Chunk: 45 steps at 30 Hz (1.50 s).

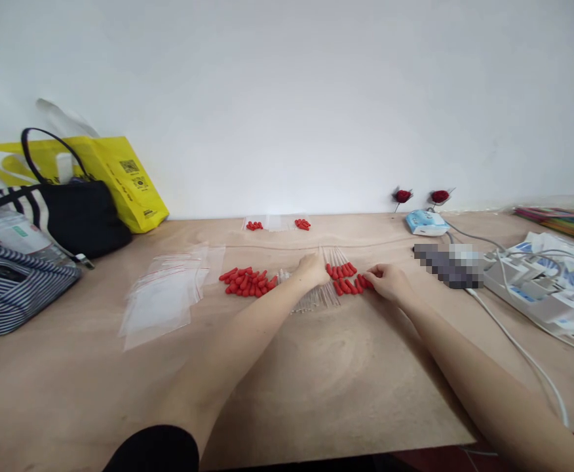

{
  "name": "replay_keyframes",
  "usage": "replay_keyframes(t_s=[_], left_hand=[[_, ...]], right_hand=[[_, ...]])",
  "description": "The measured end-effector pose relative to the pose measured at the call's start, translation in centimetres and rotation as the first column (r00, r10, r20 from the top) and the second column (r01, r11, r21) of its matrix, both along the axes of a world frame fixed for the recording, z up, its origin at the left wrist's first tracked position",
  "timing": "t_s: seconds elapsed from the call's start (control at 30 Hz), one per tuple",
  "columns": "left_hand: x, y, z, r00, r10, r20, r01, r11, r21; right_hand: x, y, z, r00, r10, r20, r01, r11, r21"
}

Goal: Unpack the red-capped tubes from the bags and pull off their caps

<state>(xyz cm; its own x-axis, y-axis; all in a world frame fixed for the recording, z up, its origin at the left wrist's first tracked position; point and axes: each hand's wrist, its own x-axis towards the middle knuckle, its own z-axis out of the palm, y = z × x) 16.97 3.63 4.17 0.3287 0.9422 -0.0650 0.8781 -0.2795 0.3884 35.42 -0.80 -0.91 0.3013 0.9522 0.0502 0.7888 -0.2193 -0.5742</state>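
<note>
My left hand (pixel 312 270) is closed over a bundle of thin clear rods (pixel 311 300) in the middle of the table; what its fingers grip is hidden. To the right, my right hand (pixel 390 283) pinches a small red bulb-shaped piece (pixel 367 280) at the end of a row. Two short rows of red bulb-shaped pieces (pixel 341 270) lie between the hands, with thin rods (pixel 335 254) fanning out behind the upper row. Left of my left forearm lies a loose pile of similar red pieces (pixel 248 282).
Clear zip bags (pixel 162 295) are spread at left. Two small bags with red pieces (pixel 303 224) lie by the wall. Bags, including a yellow one (pixel 134 187), stand far left. A blue-white packet (pixel 427 223), cables (pixel 517 354) and a white tray (pixel 537 301) are at right.
</note>
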Motion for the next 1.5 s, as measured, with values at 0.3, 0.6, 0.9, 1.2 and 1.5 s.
replay_keyframes(t_s=[0.3,0.6,0.9,1.2,1.5], left_hand=[[-0.8,-1.2,0.3,0.996,-0.091,0.005,0.089,0.985,0.151],[-11.4,-6.2,-2.7,0.901,-0.427,0.075,0.258,0.669,0.697],[-15.5,-7.1,-4.5,0.859,-0.487,0.159,0.266,0.690,0.673],[-15.3,-7.0,-4.4,0.845,-0.516,0.141,0.318,0.696,0.644],[-14.6,-7.2,-4.0,0.913,-0.407,0.011,0.233,0.545,0.805]], right_hand=[[0.4,-0.7,0.5,0.999,-0.012,0.038,0.013,1.000,-0.015],[-0.4,1.6,1.0,0.998,-0.045,0.038,0.045,0.999,-0.016],[-2.1,6.3,1.2,1.000,0.009,0.001,-0.009,0.974,-0.225],[-2.1,5.7,2.1,0.999,-0.004,-0.041,-0.006,0.973,-0.229],[-5.8,-1.1,2.8,0.924,0.279,0.261,-0.360,0.864,0.351]])
